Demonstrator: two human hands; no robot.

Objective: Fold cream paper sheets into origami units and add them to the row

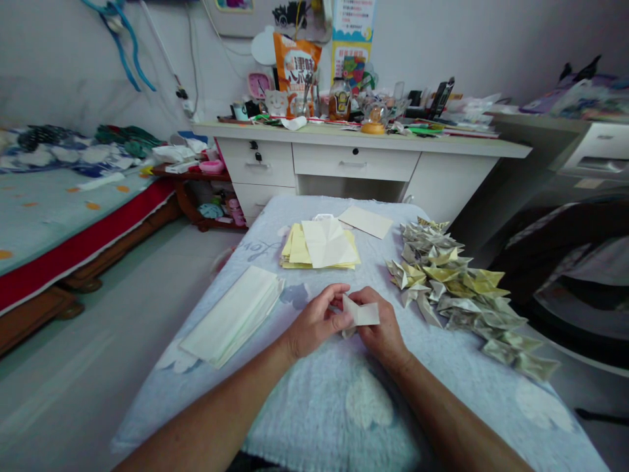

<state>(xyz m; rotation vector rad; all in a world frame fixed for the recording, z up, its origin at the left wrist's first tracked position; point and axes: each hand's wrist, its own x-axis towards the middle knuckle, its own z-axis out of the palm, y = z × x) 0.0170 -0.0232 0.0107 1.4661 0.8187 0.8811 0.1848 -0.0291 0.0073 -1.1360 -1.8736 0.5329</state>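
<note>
Between my two hands is a small folded piece of off-white paper [362,314], held just above the cloth-covered table. My left hand [322,320] pinches its left side with the thumb in front. My right hand [382,328] is closed round the back and right side, its fingers partly hidden by the paper. Beyond the hands lies a stack of yellow paper sheets [295,248] with a creased white sheet [328,242] on top. To the left rests a pile of long pale folded paper [236,314]. Rows of folded paper pieces [457,288], grey and yellow, cover the right side.
A flat cream sheet [366,221] lies at the table's far end. The table wears a light blue patterned cloth [314,406]. Behind stands a white desk [354,157] crowded with jars and packets. A bed [73,216] is left, a washing machine [580,216] right.
</note>
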